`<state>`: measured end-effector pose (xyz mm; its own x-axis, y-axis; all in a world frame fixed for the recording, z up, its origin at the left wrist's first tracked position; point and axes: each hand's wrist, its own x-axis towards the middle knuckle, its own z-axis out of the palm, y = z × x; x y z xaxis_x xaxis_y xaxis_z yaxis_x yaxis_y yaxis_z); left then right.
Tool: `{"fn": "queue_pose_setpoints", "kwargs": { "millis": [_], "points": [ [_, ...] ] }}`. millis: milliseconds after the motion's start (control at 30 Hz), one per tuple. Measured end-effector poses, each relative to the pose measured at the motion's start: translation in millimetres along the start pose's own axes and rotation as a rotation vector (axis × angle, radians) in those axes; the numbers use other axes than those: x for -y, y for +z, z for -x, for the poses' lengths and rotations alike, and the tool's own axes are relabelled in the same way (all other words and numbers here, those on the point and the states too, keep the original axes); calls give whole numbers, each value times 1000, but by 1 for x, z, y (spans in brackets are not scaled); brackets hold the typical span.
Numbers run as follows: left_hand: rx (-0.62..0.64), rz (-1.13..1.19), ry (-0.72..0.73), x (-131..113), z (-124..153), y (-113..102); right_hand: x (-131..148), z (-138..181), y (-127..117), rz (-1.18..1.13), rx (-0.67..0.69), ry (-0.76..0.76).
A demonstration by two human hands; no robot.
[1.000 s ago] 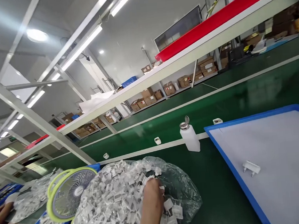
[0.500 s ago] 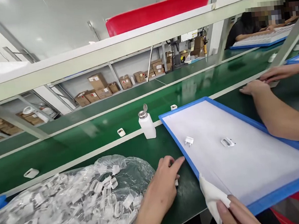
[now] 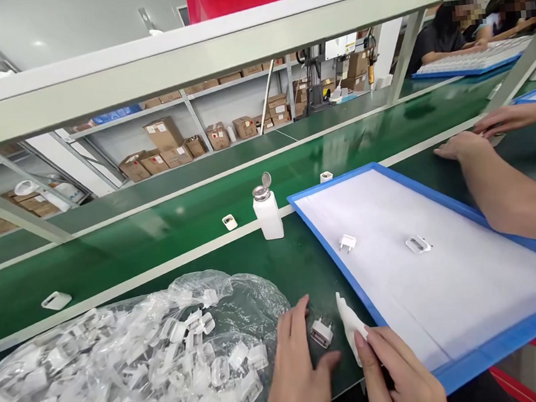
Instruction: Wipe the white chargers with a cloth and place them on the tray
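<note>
Just right of the left hand [image 3: 298, 364], fingers spread, lies the plug piece [image 3: 321, 333], prongs away; right hand [image 3: 400, 374], farther, pinches white cloth [image 3: 349, 324]!

Left hand [image 3: 300, 373] plus right hand [image 3: 400, 374]: two, wearer's. White cloth [image 3: 349, 326]: one. Plug housings [image 3: 321, 334]: one on bench [image 3: 301, 254], two on nearest blue-rimmed tray [image 3: 506, 350]. White bottle [image 3: 268, 218]: one. Clear bag [image 3: 258, 301]: one, white pieces [image 3: 257, 357] inside too many to count. Nearest co-worker's hands [image 3: 458, 145]: two.

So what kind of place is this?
Probably a factory: there's a long green strip like a conveyor belt, a big bag full of white plug parts, and another person's hands nearby.
</note>
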<state>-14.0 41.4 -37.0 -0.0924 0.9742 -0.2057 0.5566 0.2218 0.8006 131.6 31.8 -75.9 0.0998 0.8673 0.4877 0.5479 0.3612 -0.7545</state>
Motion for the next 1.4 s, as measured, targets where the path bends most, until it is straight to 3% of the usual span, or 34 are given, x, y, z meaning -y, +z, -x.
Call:
{"fn": "queue_pose_setpoints", "kwargs": {
  "millis": [100, 233, 433, 533, 733, 900, 1100, 1167, 1300, 1400],
  "points": [
    [-87, 0, -26, -3, 3, 13, -10, -2, 4, 52, 19, -126],
    [-57, -48, 102, 11, 2, 14, -13, -4, 4, 10, 138, -78],
    [-169, -197, 505, 41, 4, 0, -7, -18, 4, -113, 506, -42],
    [-190, -308, 552, 43, 9, 6, -7, -30, 4, -139, 598, -18],
    [-428, -301, 549, 39, 7, 27, -16, -25, 3, -140, 622, -86],
    [-437, -332, 604, 31, 5, 25, -22, -4, -7, -1, 553, -340],
    [-439, -386, 652, 34, 6, 22, -23, -3, -14, 60, 597, -482],
    [-435, -432, 677, 35, 7, 23, -20, -9, -12, 44, 601, -447],
    [-432, -468, 651, 34, 9, 26, -12, -15, -7, -39, 603, -238],
    [-428, -413, 585, 34, 11, 31, -11, -5, -8, 11, 576, -297]
  ]
}}
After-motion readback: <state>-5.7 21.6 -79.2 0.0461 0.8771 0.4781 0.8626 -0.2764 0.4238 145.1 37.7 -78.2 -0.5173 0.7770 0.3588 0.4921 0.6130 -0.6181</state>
